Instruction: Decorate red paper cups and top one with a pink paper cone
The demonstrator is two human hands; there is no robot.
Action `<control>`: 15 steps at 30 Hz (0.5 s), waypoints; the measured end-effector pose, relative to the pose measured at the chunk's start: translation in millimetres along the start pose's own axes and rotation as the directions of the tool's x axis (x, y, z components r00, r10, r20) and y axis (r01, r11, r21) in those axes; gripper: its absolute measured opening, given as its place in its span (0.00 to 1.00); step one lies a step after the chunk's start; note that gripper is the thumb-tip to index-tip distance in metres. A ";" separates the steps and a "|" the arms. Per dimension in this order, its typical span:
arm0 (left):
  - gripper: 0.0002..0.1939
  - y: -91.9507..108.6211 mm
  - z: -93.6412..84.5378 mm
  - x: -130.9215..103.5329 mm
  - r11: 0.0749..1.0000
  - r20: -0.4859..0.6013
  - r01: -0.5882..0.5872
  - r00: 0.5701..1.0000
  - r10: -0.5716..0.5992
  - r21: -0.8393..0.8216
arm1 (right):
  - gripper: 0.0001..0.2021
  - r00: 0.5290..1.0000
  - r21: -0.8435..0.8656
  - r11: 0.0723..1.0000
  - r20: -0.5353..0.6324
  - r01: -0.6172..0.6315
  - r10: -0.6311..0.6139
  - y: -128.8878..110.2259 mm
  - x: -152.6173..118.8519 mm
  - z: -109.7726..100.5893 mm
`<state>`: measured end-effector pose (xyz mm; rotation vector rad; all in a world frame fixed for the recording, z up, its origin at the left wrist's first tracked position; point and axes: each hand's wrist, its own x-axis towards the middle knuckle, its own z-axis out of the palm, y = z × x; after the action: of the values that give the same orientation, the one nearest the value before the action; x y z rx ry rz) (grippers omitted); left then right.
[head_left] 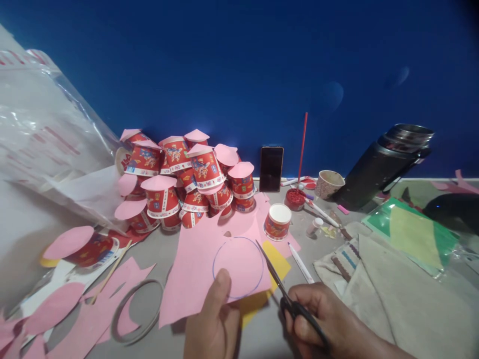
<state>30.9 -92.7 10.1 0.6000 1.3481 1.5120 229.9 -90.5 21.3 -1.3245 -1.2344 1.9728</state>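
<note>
My left hand [217,316] pinches a large pink sheet [192,264] at its lower edge, the thumb on top, just inside a circle drawn in blue. In my right hand [314,316] are black-handled scissors [279,281], their blades pointing up and left beside the sheet's right edge. Yellow paper [279,257] lies partly under the pink sheet. Behind the sheet stands a red paper cup [277,222] with a white top. Several red cups with pink paper cone tops [160,197] are stacked at the back left.
Pink scraps [101,311] and a grey ring [119,319] lie at left, near a plastic bag [48,129]. A phone [271,169] leans on the blue wall. At right are a marker [300,263], a black flask [374,167], a cloth [422,299] and a green packet [383,217].
</note>
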 end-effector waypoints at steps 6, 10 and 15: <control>0.14 4.8 0.3 -4.0 0.918 -0.026 -0.210 0.972 0.232 0.335 | 0.35 1.000 -0.008 1.000 0.002 0.008 -0.008 6.5 3.4 -1.5; 0.17 5.5 -0.9 -4.8 0.866 0.039 -0.268 0.960 0.278 0.422 | 0.41 1.000 0.009 1.000 0.011 -0.006 0.006 6.7 3.2 -1.9; 0.17 5.2 -5.8 -3.5 0.862 0.099 -0.278 0.960 0.261 0.424 | 0.44 1.000 0.021 1.000 0.007 -0.007 0.006 4.8 2.8 -2.2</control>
<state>25.5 -97.9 14.2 1.1371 1.6387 1.4067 231.2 -89.7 15.5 -1.3144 -1.2106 1.9908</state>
